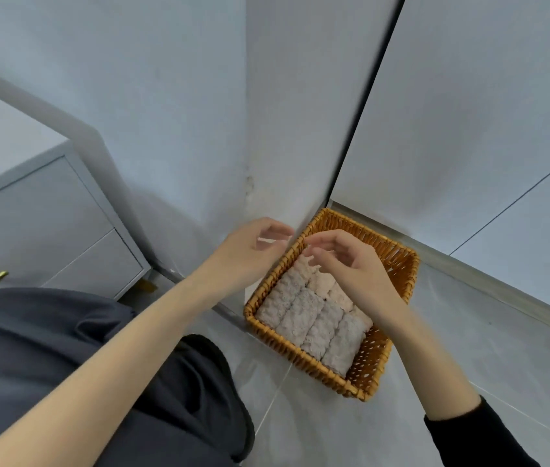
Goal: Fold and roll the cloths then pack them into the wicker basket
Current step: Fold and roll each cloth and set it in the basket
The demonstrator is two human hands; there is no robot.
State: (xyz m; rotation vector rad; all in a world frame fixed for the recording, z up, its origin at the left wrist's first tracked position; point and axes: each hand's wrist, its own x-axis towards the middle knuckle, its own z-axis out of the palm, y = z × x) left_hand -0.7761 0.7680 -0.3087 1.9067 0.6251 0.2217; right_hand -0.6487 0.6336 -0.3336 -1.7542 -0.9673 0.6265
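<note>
Trouble is most likely to be started close in, just on the near side of the right wrist, where a strip of the wicker basket [372,357] is bare beside the last roll. With no neighbour there, that roll can be tipped or shaken loose if the basket is bumped or slid on the smooth floor [300,426].

A little farther off, the rolled cloths [303,315] are packed side by side, below and on the near side of both hands. They are laid flat. Their long axis is pointed from the near rim away toward the right hand [351,264], and a second row is tucked under that palm. A roll could be snagged and pulled open by those fingers.

Nothing is held. The right hand is poised over the far end, fingers loosely bent. The left hand [253,246] is held just outside the far rim, apart from the right, fingers loose too. Whether cloth is touched cannot be told, as the fingertips are blurred.
</note>
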